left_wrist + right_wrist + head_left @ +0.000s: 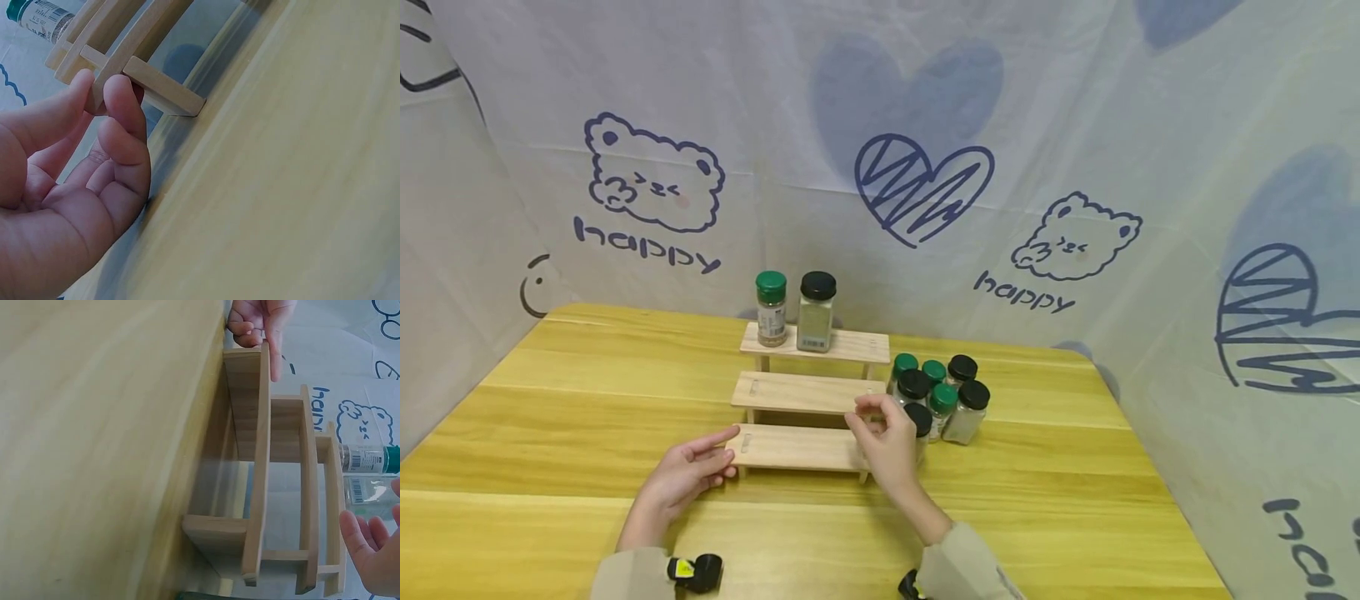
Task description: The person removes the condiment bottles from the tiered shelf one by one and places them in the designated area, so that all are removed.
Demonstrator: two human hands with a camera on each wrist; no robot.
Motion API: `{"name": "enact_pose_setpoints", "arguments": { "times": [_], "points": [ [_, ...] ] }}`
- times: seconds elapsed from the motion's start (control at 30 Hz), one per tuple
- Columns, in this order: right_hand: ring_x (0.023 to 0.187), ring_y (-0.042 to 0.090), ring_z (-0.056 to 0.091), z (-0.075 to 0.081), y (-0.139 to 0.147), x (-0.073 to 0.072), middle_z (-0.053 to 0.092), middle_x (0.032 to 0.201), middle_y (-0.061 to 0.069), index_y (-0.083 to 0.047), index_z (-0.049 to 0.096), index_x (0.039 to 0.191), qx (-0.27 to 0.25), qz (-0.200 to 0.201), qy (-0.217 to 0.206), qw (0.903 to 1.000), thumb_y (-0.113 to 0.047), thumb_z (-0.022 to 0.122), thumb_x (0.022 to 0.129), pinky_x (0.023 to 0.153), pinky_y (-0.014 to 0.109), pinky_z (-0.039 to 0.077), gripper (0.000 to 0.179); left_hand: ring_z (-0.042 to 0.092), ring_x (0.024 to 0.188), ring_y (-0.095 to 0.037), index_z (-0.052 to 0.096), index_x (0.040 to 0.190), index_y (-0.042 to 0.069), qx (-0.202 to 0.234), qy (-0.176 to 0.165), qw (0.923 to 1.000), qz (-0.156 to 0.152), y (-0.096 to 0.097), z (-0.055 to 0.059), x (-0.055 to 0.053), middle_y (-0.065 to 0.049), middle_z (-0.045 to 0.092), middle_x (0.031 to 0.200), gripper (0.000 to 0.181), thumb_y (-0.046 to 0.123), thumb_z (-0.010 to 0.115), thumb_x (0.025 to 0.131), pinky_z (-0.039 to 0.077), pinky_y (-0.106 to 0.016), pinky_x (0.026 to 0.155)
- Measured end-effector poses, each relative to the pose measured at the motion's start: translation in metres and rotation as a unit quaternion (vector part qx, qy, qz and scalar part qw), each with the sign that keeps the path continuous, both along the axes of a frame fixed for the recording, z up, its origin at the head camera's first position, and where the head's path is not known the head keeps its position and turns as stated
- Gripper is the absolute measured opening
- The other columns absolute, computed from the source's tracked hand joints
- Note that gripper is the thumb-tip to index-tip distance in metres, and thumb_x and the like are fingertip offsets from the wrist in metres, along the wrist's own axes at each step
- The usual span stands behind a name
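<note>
A three-step wooden spice rack (805, 447) stands on the table. Thumb and fingers of my left hand (683, 473) pinch the left end of its lowest step, as the left wrist view shows up close. My right hand (889, 446) hovers by the rack's right end, fingers loosely bent and holding nothing. In the right wrist view the right hand (378, 559) is apart from the rack. On the top step stand a green-capped spice jar (771, 310) and a black-capped spice jar (816, 312), both upright.
Several more spice jars (966, 414) with green or black caps stand grouped to the right of the rack, partly behind my right hand. Behind the wooden table (1060, 508) hangs a pale cloth (790, 192) printed with hearts and bears.
</note>
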State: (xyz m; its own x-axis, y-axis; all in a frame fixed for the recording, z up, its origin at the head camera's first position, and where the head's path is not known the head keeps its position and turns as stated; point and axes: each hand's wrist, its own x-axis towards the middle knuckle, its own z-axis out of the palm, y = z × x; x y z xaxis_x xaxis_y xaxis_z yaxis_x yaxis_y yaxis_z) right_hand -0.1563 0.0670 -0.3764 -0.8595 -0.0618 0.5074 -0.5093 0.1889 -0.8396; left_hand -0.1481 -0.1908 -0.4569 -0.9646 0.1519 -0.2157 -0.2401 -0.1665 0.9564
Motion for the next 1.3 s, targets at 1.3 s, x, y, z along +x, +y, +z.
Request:
{"name": "enact_pose_setpoints", "arguments": {
  "times": [1.3],
  "points": [
    [0.089,0.03,0.054,0.017,-0.041,-0.074,0.054,0.098,0.015,0.001,0.052,0.111,0.037,-0.034,0.054,0.9973,-0.005,0.064,0.081,0.067,0.03,0.05,0.033,0.058,0.071,-0.01,0.031,0.131,-0.009,0.006,0.01,0.9999,-0.008,0.0,-0.001,0.001,0.001,0.061,0.083,0.055,0.007,0.058,0.086,0.046,-0.02,0.06]
  ]
}}
